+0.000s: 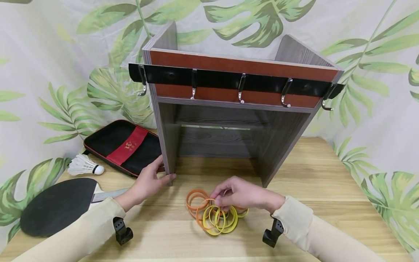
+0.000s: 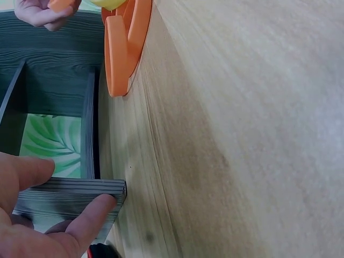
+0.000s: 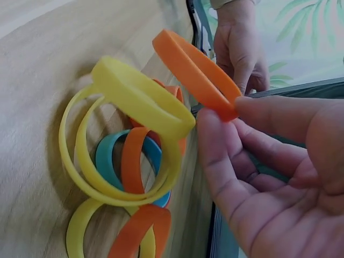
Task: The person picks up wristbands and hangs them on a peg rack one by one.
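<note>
My left hand (image 1: 148, 183) holds the lower front edge of the left side panel (image 2: 72, 188) of a grey wood-grain rack (image 1: 288, 123). Thumb and finger lie on either side of the board. In front of the rack, my right hand (image 1: 240, 193) pinches an orange silicone wristband (image 3: 193, 75) between thumb and fingertip. Right below it, a yellow wristband (image 3: 142, 99) leans up at a slant from a loose pile. Other yellow, orange and teal wristbands (image 3: 110, 161) overlap there on the wooden table (image 1: 157, 233).
Across the rack's top front runs a black rail (image 1: 219, 78) with several metal hooks (image 1: 241, 89). Left of the rack lie a black-and-red paddle case (image 1: 108, 138), a white shuttlecock (image 1: 83, 165) and a black table tennis paddle (image 1: 59, 205). Leaf-print cloth (image 1: 370, 109) hangs behind.
</note>
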Motion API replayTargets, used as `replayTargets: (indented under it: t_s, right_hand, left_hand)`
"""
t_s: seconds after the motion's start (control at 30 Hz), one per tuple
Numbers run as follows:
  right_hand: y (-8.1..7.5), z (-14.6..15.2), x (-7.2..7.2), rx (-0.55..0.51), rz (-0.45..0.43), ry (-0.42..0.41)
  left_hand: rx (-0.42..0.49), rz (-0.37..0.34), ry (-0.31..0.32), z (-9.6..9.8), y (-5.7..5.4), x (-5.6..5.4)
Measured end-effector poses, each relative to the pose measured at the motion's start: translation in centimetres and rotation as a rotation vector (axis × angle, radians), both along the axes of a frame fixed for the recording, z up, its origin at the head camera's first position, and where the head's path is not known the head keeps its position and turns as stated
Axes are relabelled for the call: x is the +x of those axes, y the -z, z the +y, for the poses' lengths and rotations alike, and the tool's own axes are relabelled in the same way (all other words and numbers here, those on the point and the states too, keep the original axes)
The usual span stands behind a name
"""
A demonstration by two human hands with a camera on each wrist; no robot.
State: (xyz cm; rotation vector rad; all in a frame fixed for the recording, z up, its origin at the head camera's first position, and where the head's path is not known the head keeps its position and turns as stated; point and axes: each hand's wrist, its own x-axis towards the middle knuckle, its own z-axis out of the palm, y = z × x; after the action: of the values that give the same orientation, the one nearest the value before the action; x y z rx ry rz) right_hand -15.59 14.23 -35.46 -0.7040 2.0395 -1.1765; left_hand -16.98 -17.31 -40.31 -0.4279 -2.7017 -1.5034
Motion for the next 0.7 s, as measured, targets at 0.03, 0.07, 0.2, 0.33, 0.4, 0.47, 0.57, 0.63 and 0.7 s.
replayTargets:
  t_s: [0.03,0.07,0.2,0.33,0.4,0.47,0.57,0.63,0.7]
  right_hand:
    - [0.0,-0.1,0.0,-0.010,-0.005,-0.002]
    - [0.0,-0.2,-0.1,-0.022,-0.011,-0.003]
    - [0.0,-0.7,-0.1,-0.090,-0.044,0.010]
    - [-0.4,-1.5,-0.1,-0.187,-0.066,0.039]
    - [-0.7,-1.9,-0.1,-0.236,-0.067,0.052]
    - [-1.2,-2.4,-0.1,-0.276,-0.063,0.069]
    - [-2.1,-3.1,-0.1,-0.324,-0.061,0.097]
    - [-2.7,-3.5,-0.2,-0.353,-0.059,0.113]
    - [-3.3,-3.9,-0.2,-0.383,-0.058,0.122]
  left_hand:
    - [0.002,-0.002,0.001,0.0,0.0,0.0]
    - [0.005,-0.003,0.003,0.0,0.0,0.0]
    - [0.018,0.002,0.012,-0.1,0.2,0.0]
    - [0.023,0.016,0.012,-0.1,0.3,-0.1]
    - [0.023,0.018,0.010,-0.1,0.3,-0.1]
    - [0.024,0.017,0.007,-0.1,0.3,0.0]
    - [0.027,0.019,0.005,0.0,0.4,0.0]
    - [0.030,0.024,0.003,0.0,0.5,0.0]
    - [0.032,0.022,0.001,0.0,0.5,0.0]
